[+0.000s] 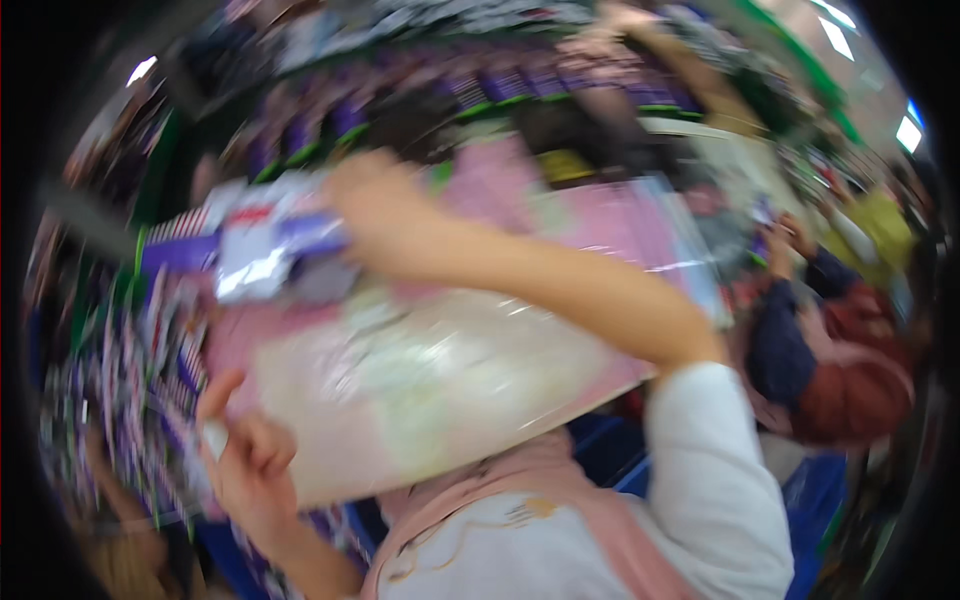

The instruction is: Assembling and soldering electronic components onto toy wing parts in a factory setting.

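The left hand (pixel 245 470) gripped the seven-o'clock corner of a large pink and cream plastic-wrapped pack (pixel 440 350), which lay tilted across the middle of the blurred view. The right hand (pixel 375 205), at eleven o'clock from the pack's centre, closed on a purple and white packet (pixel 270 250) touching the pack's upper edge. Another person (pixel 830 340) stood at three o'clock, beyond purple-stocked shelves (pixel 500 85).

Blurred shelves (pixel 520 85) of purple packs curve overhead, seemingly a shop; bright ceiling lights (pixel 908 133) glow at right.
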A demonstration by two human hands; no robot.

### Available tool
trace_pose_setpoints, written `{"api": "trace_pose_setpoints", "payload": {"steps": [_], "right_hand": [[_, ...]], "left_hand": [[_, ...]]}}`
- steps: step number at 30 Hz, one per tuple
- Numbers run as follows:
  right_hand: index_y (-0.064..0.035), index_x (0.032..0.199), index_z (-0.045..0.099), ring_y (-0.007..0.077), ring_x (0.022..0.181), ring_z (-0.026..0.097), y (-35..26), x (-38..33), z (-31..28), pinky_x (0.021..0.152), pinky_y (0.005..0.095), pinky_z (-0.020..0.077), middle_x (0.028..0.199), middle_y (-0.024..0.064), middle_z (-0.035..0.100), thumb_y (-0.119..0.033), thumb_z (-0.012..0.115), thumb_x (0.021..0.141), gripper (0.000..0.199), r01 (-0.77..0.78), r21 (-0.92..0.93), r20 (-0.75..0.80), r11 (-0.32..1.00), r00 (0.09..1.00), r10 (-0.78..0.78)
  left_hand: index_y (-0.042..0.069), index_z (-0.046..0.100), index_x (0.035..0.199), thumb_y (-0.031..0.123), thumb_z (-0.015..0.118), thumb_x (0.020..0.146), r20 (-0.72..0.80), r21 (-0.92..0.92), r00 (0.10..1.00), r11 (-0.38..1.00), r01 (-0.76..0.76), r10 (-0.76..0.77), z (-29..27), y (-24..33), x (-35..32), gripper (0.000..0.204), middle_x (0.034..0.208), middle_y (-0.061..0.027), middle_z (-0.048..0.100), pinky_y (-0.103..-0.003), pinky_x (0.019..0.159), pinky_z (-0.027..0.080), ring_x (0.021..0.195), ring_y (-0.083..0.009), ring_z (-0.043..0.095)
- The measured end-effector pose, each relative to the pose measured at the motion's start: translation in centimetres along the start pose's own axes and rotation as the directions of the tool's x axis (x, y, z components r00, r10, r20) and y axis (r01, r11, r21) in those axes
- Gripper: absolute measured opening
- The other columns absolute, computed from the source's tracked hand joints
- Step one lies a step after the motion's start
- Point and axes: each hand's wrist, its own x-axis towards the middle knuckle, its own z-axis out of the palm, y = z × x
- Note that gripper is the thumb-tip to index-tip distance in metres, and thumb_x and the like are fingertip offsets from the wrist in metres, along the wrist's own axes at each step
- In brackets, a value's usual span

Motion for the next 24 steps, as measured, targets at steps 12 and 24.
{"api": "trace_pose_setpoints", "payload": {"steps": [12,24], "right_hand": [[-0.0099,0.107,0.058,0.0283,0.078,0.062,3.3,-0.8,-5.0,0.066,0.0415,0.0492,0.088,0.0110,0.063,-0.032,0.078,0.055,0.060,-0.222,0.097,0.045,0.970,0.975,0.218],[0.0033,0.088,0.050,0.0356,0.080,0.059,7.7,-3.1,-1.0,0.070,0.0390,0.0452,0.081,0.0231,0.059,-0.012,0.067,0.062,0.035,-0.414,0.142,0.071,0.899,0.910,0.408]], "left_hand": [[0.004,0.049,0.109,0.014,0.042,0.091,-0.384,-0.373,0.817,0.882,0.290,-0.431,-4.4,-6.5,2.0,0.022,0.053,0.0094,0.021,-0.016,0.032,0.017,0.039,0.0003,0.019],[0.001,0.051,0.094,0.015,0.036,0.093,-0.228,-0.060,0.943,0.970,0.237,-0.244,-1.7,-6.9,0.6,0.021,0.055,0.0065,0.026,-0.020,0.044,0.015,0.048,-0.0024,0.020]]}}
